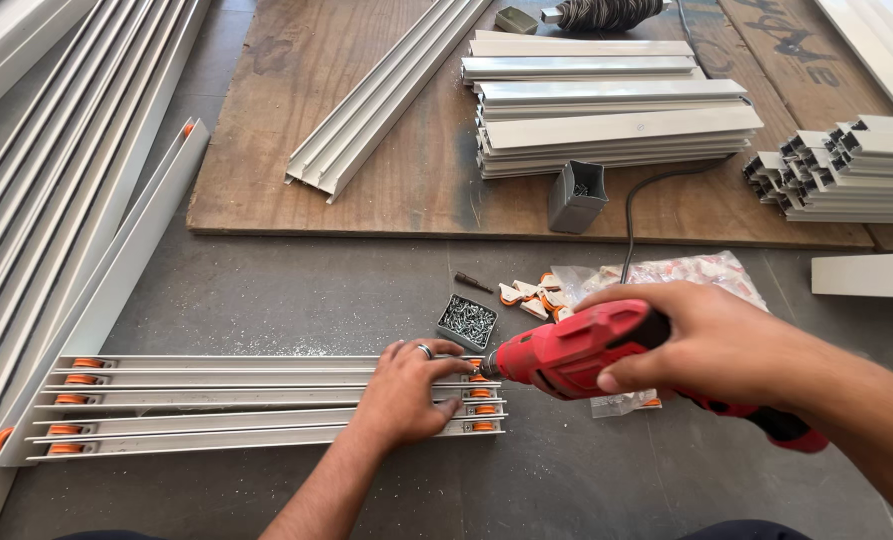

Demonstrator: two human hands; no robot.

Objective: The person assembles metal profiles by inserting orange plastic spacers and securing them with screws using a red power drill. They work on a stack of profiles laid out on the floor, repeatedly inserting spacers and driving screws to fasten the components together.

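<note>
Far left: long pale aluminium rails lie slanted on the grey floor, running from the near-left edge toward the far side.

Near left to centre: a row of short aluminium channels lies flat on the floor, side by side, long axes left-right. Orange rollers show at their left ends, and more orange rollers at their right ends.

Left hand: palm down on the right part of the channels, fingers spread flat and pressing on the metal — no grip closed around anything. A ring sits on one finger.

Just beyond the left hand: a small open box of screws on the floor, with a loose dark screwdriver bit just beyond it.

Centre right: red power drill, nose pointing left, its tip at the right ends of the channels, just beside the left fingertips. Right hand has its grip wrapped closed around the drill body.

Behind the drill: small white-and-orange plastic parts and a clear bag of the same, on the floor.

Far side: a wooden board carries one long profile, a stack of cut profiles and a short upright grey tube section. A dark cable runs across the board's near edge — its far end out of view.

Far right: another stack of profiles, ends facing left.
</note>
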